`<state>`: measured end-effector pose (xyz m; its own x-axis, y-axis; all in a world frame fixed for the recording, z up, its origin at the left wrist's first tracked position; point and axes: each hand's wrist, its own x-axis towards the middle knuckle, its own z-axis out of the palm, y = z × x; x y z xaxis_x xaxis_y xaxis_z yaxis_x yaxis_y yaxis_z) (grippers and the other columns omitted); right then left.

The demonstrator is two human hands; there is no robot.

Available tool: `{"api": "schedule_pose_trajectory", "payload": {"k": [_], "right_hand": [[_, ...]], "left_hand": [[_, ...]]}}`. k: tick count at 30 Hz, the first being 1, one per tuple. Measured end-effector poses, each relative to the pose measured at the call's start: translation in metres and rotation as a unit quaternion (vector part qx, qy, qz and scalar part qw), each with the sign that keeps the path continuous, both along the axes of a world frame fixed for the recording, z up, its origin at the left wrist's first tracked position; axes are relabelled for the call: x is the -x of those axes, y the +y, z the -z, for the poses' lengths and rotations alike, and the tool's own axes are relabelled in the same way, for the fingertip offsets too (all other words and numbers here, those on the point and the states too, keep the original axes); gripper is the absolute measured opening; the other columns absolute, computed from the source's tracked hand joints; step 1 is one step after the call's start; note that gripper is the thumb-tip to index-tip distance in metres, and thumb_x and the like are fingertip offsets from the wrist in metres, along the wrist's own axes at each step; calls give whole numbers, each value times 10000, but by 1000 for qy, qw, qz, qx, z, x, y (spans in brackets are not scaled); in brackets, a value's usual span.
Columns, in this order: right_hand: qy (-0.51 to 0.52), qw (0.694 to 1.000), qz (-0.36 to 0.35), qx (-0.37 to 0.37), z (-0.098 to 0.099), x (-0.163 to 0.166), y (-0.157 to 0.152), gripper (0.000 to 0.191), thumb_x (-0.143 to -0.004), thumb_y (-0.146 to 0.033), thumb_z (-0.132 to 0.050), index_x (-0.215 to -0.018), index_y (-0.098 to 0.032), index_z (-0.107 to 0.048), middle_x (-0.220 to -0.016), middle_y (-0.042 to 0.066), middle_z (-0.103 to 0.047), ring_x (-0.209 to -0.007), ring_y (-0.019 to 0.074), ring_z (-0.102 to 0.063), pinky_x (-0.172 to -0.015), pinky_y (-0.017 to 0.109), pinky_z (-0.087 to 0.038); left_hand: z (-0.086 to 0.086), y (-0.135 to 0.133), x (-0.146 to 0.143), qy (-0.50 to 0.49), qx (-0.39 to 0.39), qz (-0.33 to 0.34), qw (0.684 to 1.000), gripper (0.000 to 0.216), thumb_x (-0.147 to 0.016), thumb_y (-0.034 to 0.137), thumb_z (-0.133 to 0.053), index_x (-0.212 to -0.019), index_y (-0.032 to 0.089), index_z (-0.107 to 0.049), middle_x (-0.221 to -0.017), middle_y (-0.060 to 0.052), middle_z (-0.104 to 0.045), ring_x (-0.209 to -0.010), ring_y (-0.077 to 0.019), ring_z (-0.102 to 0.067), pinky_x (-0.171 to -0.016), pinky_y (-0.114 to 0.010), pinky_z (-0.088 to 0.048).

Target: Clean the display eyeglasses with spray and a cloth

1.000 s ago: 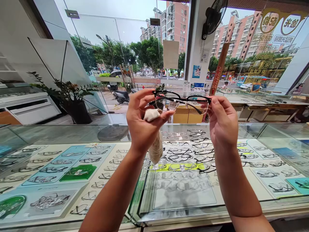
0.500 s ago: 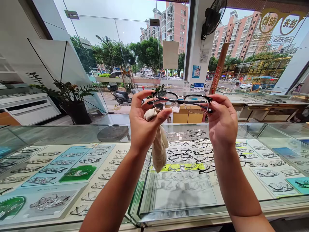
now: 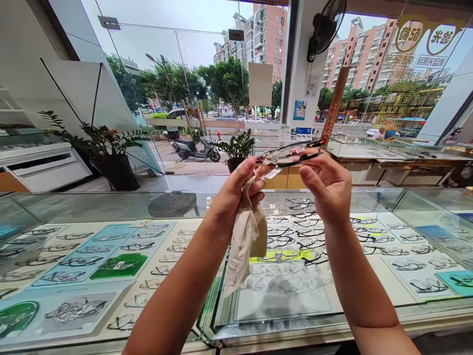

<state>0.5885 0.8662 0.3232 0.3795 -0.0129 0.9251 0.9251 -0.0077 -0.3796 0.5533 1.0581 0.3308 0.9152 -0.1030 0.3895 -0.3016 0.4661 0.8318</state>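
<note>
My right hand (image 3: 327,190) grips a pair of black-rimmed glasses (image 3: 290,153) held up at chest height, turned nearly flat and edge-on to me. A small tag (image 3: 272,172) dangles under the frame. My left hand (image 3: 236,192) is closed on a beige cleaning cloth (image 3: 244,241) that hangs down from the fingers, and its fingertips meet the left end of the glasses. Both hands hover above the glass display counter (image 3: 281,315).
Under the counter glass lie several rows of spectacle frames (image 3: 288,231) on coloured mats. A potted plant (image 3: 107,148) stands at the back left and a smaller one (image 3: 236,148) behind the hands. A wall fan (image 3: 325,24) hangs on the pillar. Another counter (image 3: 399,158) runs at the right.
The glasses have been tipped from facing me to lying almost flat. My left hand has turned and lowered, and the cloth now hangs longer beneath it.
</note>
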Motion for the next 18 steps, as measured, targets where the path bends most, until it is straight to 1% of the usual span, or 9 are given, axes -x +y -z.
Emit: {"api": "schedule_pose_trajectory", "payload": {"k": [2, 4, 7, 10, 12, 15, 16, 18], "right_hand": [[-27, 999, 7, 30, -1, 5, -1, 205, -935, -505, -810, -1078, -359, -836, -1204, 15, -823, -1252, 299, -724, -1151, 587, -537], [-44, 998, 1, 47, -1, 10, -1, 171, -938, -472, -817, -1077, -377, -848, -1198, 7, -831, -1253, 309, -730, -1168, 612, -526], [-66, 997, -1, 47, -3, 18, -4, 115, -950, -457, -812, -1041, -406, -860, -1128, -12, -841, -1210, 299, -742, -1135, 594, -553], [-49, 996, 33, 68, -5, 27, -11, 143, -944, -530, -805, -993, -411, -868, -1073, -9, -836, -1161, 298, -745, -1083, 587, -585], [-28, 995, 51, 86, -7, 33, -19, 186, -930, -568, -811, -949, -392, -868, -1062, -1, -830, -1131, 298, -752, -1068, 587, -595], [-19, 994, 60, 89, -10, 43, -36, 160, -931, -540, -832, -923, -383, -863, -1028, -8, -829, -1078, 273, -764, -1055, 551, -600], [-20, 994, 64, 90, -12, 47, -44, 132, -935, -513, -839, -927, -384, -863, -1016, -11, -830, -1061, 264, -765, -1038, 532, -603], [-22, 991, 80, 106, -16, 51, -63, 86, -927, -461, -865, -937, -376, -869, -996, -7, -832, -1023, 255, -764, -987, 497, -605]], "left_hand": [[1, -4, 2, 33, -3, 50, 998, 623, -701, 647, -959, -1036, 205, -673, -979, -27, -729, -481, -25, -269, -406, -216, -233], [2, -8, 4, 57, -10, 96, 994, 628, -676, 635, -981, -1020, 196, -692, -876, -7, -688, -479, -31, -259, -408, -212, -221], [5, -14, 7, 71, -12, 147, 987, 595, -684, 630, -979, -977, 196, -697, -766, 18, -619, -478, -41, -231, -415, -206, -203], [9, -19, 10, 83, -19, 179, 980, 559, -684, 614, -980, -910, 200, -680, -719, 21, -589, -482, -47, -209, -426, -204, -188], [11, -21, 10, 89, -45, 188, 977, 535, -706, 621, -959, -917, 205, -696, -720, 6, -604, -482, -56, -227, -435, -215, -183], [15, -22, 4, 69, -132, 184, 972, 554, -753, 682, -902, -984, 204, -742, -794, -50, -686, -479, -70, -288, -446, -245, -207], [16, -21, 2, 55, -159, 172, 971, 566, -758, 694, -893, -998, 202, -751, -833, -69, -713, -478, -73, -306, -449, -252, -223], [15, -17, -4, 23, -191, 127, 973, 575, -751, 700, -895, -1003, 201, -760, -879, -87, -739, -480, -79, -337, -450, -260, -250]]}}
